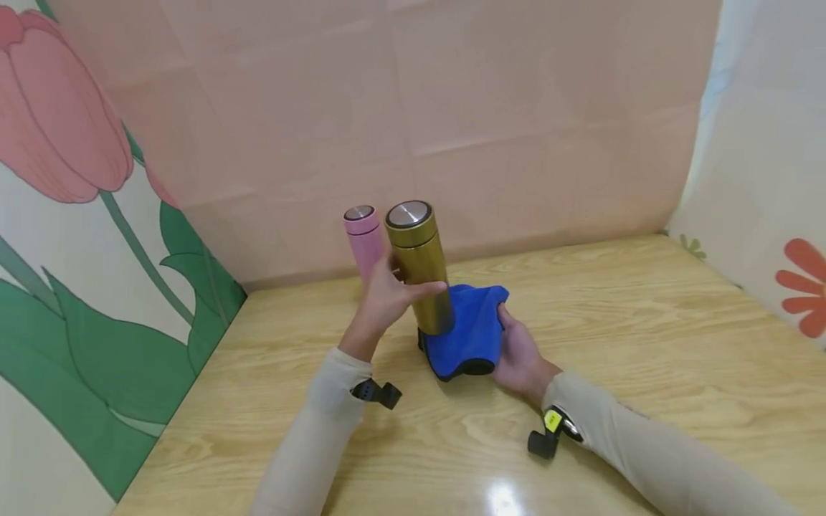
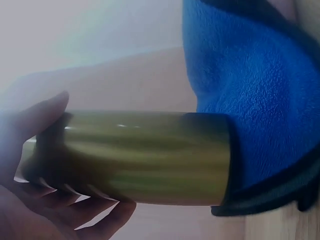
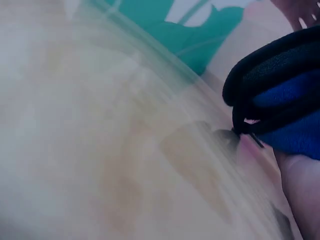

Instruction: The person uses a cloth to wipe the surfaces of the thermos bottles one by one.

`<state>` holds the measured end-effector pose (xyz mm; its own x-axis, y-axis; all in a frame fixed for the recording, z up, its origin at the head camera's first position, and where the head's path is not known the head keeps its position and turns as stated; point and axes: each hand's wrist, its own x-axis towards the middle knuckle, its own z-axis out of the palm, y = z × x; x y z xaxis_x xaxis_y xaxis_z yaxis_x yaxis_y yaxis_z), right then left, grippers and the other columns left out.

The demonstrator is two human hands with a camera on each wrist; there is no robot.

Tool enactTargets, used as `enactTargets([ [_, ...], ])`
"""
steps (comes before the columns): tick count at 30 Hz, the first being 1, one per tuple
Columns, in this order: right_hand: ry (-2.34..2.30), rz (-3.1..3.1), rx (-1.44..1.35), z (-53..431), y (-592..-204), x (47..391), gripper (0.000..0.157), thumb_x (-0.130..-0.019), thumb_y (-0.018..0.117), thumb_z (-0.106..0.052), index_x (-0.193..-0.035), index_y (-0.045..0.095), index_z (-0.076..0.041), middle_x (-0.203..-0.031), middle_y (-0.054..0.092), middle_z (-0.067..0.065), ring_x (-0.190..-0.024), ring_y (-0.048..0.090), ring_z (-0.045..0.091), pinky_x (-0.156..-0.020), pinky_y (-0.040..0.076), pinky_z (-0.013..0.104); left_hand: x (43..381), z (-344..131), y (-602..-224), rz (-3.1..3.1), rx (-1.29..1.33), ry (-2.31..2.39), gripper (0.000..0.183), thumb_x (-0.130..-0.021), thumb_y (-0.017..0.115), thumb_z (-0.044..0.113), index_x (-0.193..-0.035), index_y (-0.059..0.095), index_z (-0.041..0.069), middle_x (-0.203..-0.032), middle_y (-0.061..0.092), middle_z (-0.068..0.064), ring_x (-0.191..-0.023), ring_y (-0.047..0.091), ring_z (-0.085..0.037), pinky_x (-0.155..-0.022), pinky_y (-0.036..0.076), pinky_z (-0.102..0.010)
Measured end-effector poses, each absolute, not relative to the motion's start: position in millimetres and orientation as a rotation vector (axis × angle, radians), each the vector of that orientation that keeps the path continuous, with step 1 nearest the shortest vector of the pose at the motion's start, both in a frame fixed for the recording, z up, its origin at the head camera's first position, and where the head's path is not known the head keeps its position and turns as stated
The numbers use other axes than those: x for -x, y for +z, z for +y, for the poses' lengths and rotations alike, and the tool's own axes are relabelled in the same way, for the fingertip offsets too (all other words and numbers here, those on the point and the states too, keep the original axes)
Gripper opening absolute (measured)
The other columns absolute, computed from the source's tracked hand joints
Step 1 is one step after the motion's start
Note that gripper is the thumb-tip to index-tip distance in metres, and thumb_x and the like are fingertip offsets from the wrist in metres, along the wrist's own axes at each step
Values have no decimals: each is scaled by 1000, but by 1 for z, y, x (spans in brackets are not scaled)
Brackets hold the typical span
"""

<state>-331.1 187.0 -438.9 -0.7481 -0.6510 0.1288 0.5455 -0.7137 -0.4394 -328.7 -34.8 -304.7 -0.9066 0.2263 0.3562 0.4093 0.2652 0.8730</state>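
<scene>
My left hand (image 1: 386,295) grips a gold thermos bottle (image 1: 422,276) round its body, thumb on the near side. The bottle tilts slightly, its silver-topped lid upward. Its lower end lies against a blue fleecy cloth (image 1: 470,330) with black edging. In the left wrist view the bottle (image 2: 150,157) lies across the picture, its base right at the blue cloth (image 2: 250,95). My right hand (image 1: 518,355) holds the cloth from its right side, fingers partly hidden behind it. The right wrist view shows the cloth's folded black edge (image 3: 265,65) above part of the hand (image 3: 300,185).
A smaller pink thermos bottle (image 1: 364,240) stands behind my left hand, partly hidden by it. The wood-grain table (image 1: 645,344) extends to a pink backdrop (image 1: 413,122). A tulip-patterned panel (image 1: 64,115) borders the left, and a flower-patterned wall (image 1: 768,179) the right.
</scene>
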Motion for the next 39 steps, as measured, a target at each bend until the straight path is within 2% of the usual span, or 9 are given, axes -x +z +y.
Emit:
enactTargets([
  [2,-2344,504,407,183,-439,327,58,-101,24,-64,-106,64,-22,-101,69,-7,-99,63,10,-86,53,28,328,-35,-304,-2339,578,-1729,72,-75,88,27,-135,49,20,-128,60,-4,-117,60,-26,-101,51,-48],
  [7,-2238,476,521,175,-439,319,63,-101,20,-66,-108,63,-21,-108,70,-4,-105,64,13,-94,52,31,325,-34,-303,-2321,562,-1737,73,-75,89,28,-136,49,20,-129,60,-4,-118,61,-26,-101,51,-48],
  [13,-2262,452,573,171,-439,319,51,-107,23,-52,-116,59,-18,-117,70,-1,-112,65,14,-96,52,31,326,-32,-307,-2362,597,-1695,75,-74,89,25,-137,48,17,-131,60,-8,-120,60,-26,-102,51,-48],
  [17,-2303,479,523,170,-438,320,48,-108,24,-46,-113,61,-16,-113,72,-1,-108,67,14,-93,54,29,326,-33,-308,-2376,593,-1682,74,-73,90,23,-135,50,15,-129,60,-9,-118,60,-27,-100,52,-48],
  [24,-2391,511,447,173,-437,319,46,-108,23,-47,-115,58,-19,-110,71,-3,-106,66,12,-92,55,29,325,-33,-306,-2414,589,-1640,74,-71,91,26,-133,51,15,-127,61,-8,-114,63,-25,-95,55,-45],
  [29,-2538,518,259,175,-434,317,37,-107,31,-46,-123,53,-21,-116,71,-4,-108,67,12,-94,54,28,323,-33,-304,-2445,609,-1610,73,-72,91,29,-132,51,16,-126,62,-7,-113,64,-24,-96,55,-44],
  [39,-2655,457,112,176,-434,321,37,-107,31,-46,-128,50,-23,-118,70,-2,-108,66,15,-96,52,31,319,-31,-303,-2512,666,-1572,71,-73,90,28,-131,51,15,-126,64,-4,-114,63,-22,-97,54,-42],
])
